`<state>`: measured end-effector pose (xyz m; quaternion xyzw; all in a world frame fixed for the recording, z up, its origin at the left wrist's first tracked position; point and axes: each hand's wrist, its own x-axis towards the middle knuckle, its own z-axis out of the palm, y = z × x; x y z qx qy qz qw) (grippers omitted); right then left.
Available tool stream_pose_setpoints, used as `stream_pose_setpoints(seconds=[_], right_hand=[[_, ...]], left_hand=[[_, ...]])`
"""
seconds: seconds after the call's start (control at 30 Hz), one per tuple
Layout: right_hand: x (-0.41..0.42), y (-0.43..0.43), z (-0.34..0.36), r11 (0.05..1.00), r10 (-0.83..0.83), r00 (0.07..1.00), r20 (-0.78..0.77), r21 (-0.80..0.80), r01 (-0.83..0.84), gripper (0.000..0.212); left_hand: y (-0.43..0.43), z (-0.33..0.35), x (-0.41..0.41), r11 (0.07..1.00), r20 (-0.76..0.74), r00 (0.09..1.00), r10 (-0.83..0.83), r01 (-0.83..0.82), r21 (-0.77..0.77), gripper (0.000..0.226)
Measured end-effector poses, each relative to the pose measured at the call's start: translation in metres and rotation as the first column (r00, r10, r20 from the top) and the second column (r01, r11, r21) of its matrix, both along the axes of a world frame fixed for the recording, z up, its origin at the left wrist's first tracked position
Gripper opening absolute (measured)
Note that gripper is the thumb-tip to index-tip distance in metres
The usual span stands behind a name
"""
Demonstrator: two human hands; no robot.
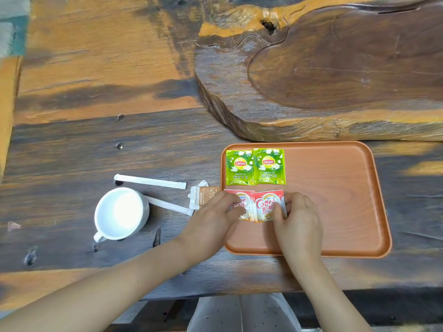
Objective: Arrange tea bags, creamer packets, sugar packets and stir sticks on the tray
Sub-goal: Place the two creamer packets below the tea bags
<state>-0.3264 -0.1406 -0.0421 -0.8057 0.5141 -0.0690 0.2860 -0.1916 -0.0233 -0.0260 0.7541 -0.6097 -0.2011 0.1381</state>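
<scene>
Head view: I'm squaring two creamer packets (260, 206) on the tray (340, 200), below the tea bags (255, 167), left hand (213, 219) and right hand (298, 218) fingers pinching them. Next, I judge: sugar packets (203, 196) and stir sticks (149, 181) from the counter (72, 152).

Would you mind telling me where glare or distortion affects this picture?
Head view: glare washes out the inside of the cup; wide-angle distortion bows the tray edges and the table; the tea bags stay legible.
</scene>
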Motion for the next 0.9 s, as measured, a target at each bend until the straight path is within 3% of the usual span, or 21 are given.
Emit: stream_pose_setpoints(seconds=[0.2, 0.37, 0.53, 0.7, 0.77, 0.9], right_hand=[[0.001, -0.001, -0.001, 0.999, -0.04, 0.999, -0.01, 0.022, 0.041, 0.014], [0.003, -0.005, 0.008, 0.999, -0.033, 0.999, 0.025, 0.03, 0.032, 0.017], [0.036, 0.006, 0.029, 0.954, 0.29, 0.957, 0.021, -0.088, -0.287, 0.012], [0.097, 0.039, 0.027, 0.761, 0.625, 0.769, -0.132, -0.116, -0.639, 0.026], [0.113, 0.045, 0.02, 0.733, 0.641, 0.728, -0.242, -0.089, -0.675, 0.035], [0.128, 0.047, 0.009, 0.764, 0.593, 0.718, -0.365, -0.027, -0.644, 0.038]], left_hand=[[0.009, 0.014, 0.012, 0.999, -0.021, 0.999, 0.027, -0.028, -0.027, 0.018], [0.021, 0.025, 0.048, 0.973, -0.026, 0.972, 0.233, -0.233, 0.002, 0.023], [0.038, 0.023, 0.107, 0.894, 0.104, 0.924, 0.368, -0.382, 0.235, 0.035], [0.028, 0.019, 0.132, 0.786, 0.162, 0.944, 0.288, -0.33, 0.523, 0.045], [0.02, 0.019, 0.131, 0.777, 0.216, 0.953, 0.212, -0.299, 0.555, 0.041], [0.014, 0.017, 0.126, 0.785, 0.291, 0.951, 0.101, -0.256, 0.564, 0.026]])
